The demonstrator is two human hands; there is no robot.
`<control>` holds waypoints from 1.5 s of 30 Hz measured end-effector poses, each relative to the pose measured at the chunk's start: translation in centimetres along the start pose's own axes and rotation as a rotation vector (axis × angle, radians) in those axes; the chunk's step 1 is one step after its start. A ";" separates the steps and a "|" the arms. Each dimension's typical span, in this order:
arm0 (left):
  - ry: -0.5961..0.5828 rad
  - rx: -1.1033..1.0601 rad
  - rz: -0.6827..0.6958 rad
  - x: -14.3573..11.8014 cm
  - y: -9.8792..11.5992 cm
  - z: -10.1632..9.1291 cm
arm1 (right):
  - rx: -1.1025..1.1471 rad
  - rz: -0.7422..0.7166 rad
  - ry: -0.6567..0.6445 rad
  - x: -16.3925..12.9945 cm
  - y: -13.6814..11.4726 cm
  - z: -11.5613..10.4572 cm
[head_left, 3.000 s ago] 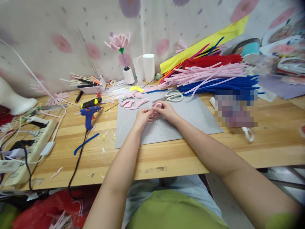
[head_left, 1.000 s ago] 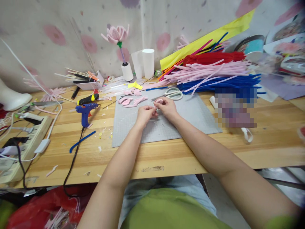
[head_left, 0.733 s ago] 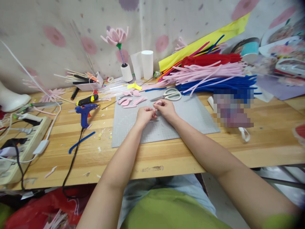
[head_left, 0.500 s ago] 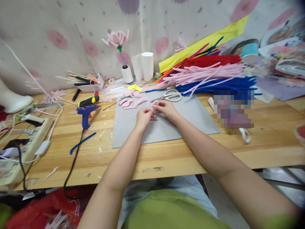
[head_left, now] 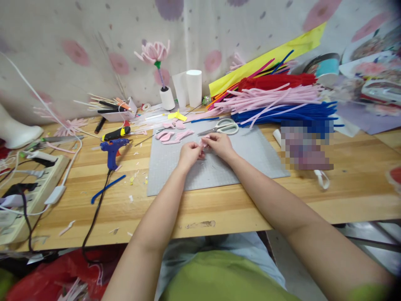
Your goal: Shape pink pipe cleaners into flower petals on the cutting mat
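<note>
My left hand [head_left: 191, 154] and my right hand [head_left: 220, 145] meet over the grey cutting mat [head_left: 257, 154]. Between their fingertips is a small pink fuzzy petal [head_left: 204, 141], partly covered by the fingers. Both hands are closed on it in a pinch. Beyond my left hand, several pink pipe-cleaner petals [head_left: 166, 136] lie on the mat's far left part. A pair of scissors [head_left: 226, 126] with pale handles rests just past my right hand, its blades pointing left.
A blue glue gun [head_left: 113, 151] stands left of the mat, its black cord running to the front edge. Pink pipe cleaners [head_left: 269, 97] are heaped at the back right. A pink flower [head_left: 154, 53] rises from a white holder. A power strip [head_left: 46, 184] lies far left.
The pink petal has tipped lower between the fingers, and my right fingertips have shifted slightly. Both hands stay at the same place over the mat.
</note>
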State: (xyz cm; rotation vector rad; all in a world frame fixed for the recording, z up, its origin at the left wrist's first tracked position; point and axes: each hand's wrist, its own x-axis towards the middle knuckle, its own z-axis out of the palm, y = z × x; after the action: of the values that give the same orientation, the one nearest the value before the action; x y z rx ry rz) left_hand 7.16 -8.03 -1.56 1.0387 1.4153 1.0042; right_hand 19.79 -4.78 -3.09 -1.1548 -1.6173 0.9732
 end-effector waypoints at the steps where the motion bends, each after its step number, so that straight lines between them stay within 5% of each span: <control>1: -0.015 0.006 -0.004 0.0 0.0 0.0 | -0.038 -0.008 0.003 0.0 -0.1 0.0; 9: 0.216 0.427 0.153 0.0 -0.3 0.1 | -0.425 -0.088 0.113 -1.1 -1.0 0.8; 17: 0.120 0.392 0.030 0.8 -0.8 -0.3 | -0.576 -0.034 0.042 -0.6 -1.1 0.3; 23: 0.132 0.497 0.105 0.6 -0.8 0.2 | -0.799 0.023 0.115 -0.6 -1.6 0.6; 32: 0.130 0.027 0.026 1.1 -1.3 0.1 | -0.527 -0.005 0.037 -0.6 -1.1 0.3; 39: 0.135 0.014 0.007 0.9 -1.0 0.2 | -0.598 -0.030 0.056 -0.7 -1.3 0.6; 45: -0.022 0.031 -0.024 0.0 -0.2 -0.3 | -0.491 -0.040 0.048 -0.6 -1.3 0.3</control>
State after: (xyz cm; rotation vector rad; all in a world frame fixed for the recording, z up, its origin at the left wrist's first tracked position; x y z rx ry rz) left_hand 6.82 -8.06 -1.70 1.0501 1.4254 0.9536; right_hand 19.28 -5.72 -2.11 -1.4482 -1.8899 0.5259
